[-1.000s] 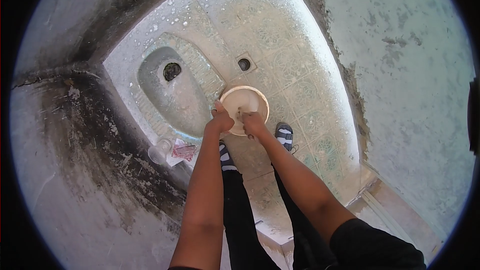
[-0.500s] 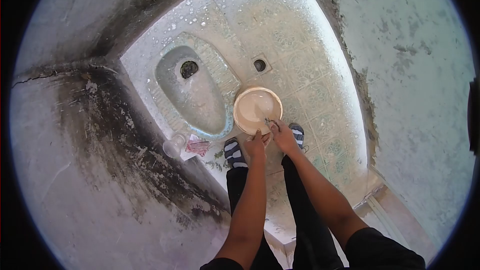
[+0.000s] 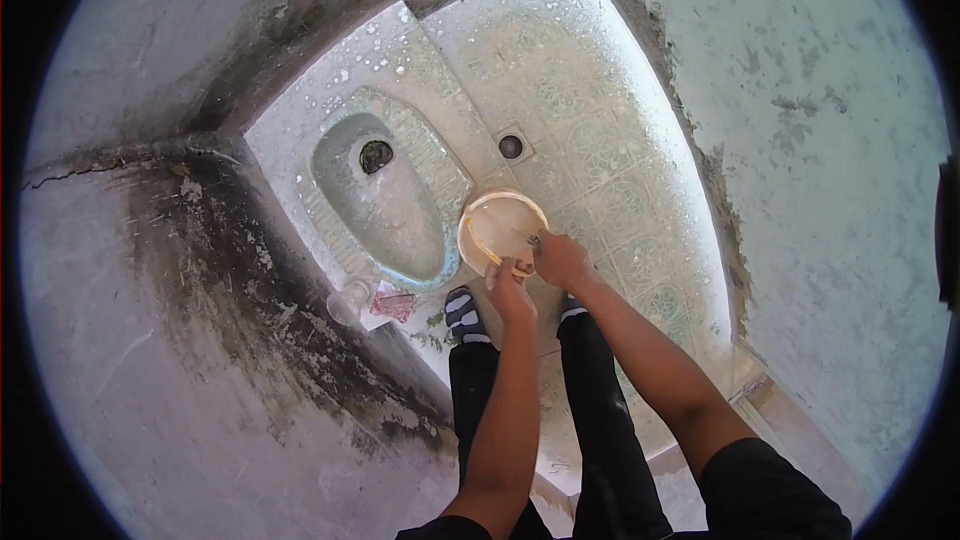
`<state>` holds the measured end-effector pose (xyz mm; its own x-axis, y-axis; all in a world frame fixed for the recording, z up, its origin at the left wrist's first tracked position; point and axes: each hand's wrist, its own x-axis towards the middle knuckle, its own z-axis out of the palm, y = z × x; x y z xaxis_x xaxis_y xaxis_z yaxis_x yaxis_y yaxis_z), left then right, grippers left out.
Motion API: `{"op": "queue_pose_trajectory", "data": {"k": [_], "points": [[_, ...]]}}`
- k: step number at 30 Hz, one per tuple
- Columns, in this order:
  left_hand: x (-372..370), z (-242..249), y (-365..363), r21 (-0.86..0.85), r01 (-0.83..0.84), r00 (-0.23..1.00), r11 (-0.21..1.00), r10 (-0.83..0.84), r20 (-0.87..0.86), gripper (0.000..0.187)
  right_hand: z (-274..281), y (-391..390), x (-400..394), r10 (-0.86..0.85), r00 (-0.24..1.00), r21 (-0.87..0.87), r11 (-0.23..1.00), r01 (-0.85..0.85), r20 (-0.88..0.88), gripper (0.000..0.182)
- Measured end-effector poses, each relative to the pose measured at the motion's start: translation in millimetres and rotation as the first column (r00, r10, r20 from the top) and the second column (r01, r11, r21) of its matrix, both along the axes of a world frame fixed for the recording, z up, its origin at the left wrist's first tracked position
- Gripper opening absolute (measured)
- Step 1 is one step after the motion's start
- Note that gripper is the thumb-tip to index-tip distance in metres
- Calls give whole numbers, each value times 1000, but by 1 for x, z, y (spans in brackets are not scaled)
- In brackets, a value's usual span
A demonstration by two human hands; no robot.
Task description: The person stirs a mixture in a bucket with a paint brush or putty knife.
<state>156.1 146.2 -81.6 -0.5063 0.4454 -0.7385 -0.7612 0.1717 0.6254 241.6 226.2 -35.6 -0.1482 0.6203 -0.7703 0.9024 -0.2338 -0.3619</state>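
Note:
A round cream-coloured basin [image 3: 500, 222] with a yellowish rim is in front of my feet, beside the squat toilet pan. It looks tilted, and its inside is pale and smeared. My left hand [image 3: 510, 285] has its fingers closed on the near rim, thumb side up. Over the right part of the rim, my right hand [image 3: 563, 262] is closed round a small greyish thing [image 3: 534, 239] that is mostly hidden by the fingers; its kind does not show.
The stained squat toilet [image 3: 395, 205] has a dark drain hole. A floor drain [image 3: 511, 146] lies in the dusty patterned tiles. A clear plastic container [image 3: 347, 302] and a red-and-white packet [image 3: 393, 303] are by the left wall. Rough, blackened walls [image 3: 250, 300] stand close around.
The basin now looks more tilted, and its near rim has come up towards me. My right hand has shifted slightly up and left; my left hand has closed further on the rim.

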Motion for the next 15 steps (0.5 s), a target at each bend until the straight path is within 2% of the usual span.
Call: {"op": "queue_pose_trajectory", "data": {"k": [2, 4, 7, 9, 10, 11, 12, 13, 14, 15], "points": [[-17, 6, 14, -1, 184, 965, 983, -181, 190, 7, -9, -7, 7, 7, 1000, -13, 1000, -7, 18, 31], [-26, 20, 28, -22, 184, 967, 983, -177, 184, 7, -10, -9, 10, 7, 1000, -3, 1000, -7, -13, 32], [-39, 27, 31, 70, 287, 926, 955, -296, 235, 8, 5, -15, 13, -48, 997, -18, 999, 47, -56, 33], [-37, 44, 28, -54, 430, 898, 901, -420, 132, 14, 21, -24, 13, -13, 999, 5, 1000, 14, -42, 34], [-32, 67, 32, -49, 439, 893, 897, -430, 131, 14, 32, -27, 16, 28, 999, 10, 1000, -28, -17, 34], [-29, 93, 29, -103, 515, 857, 851, -512, 56, 16, 44, -33, 22, 13, 1000, 7, 1000, -13, -20, 34], [-31, 123, 25, -170, 588, 801, 791, -599, -17, 17, 64, -41, 25, 68, 995, 43, 997, -65, -71, 34], [-37, 146, 17, -175, 709, 680, 683, -728, -86, 17, 89, -46, 27, 124, 985, 87, 990, -114, -118, 34], [-40, 167, 7, -175, 723, 664, 669, -742, -92, 17, 116, -49, 28, 104, 987, 91, 991, -93, -121, 34], [-43, 192, -5, -188, 791, 559, 583, -812, -166, 15, 151, -56, 31, 163, 979, 105, 983, -151, -122, 35]]}}
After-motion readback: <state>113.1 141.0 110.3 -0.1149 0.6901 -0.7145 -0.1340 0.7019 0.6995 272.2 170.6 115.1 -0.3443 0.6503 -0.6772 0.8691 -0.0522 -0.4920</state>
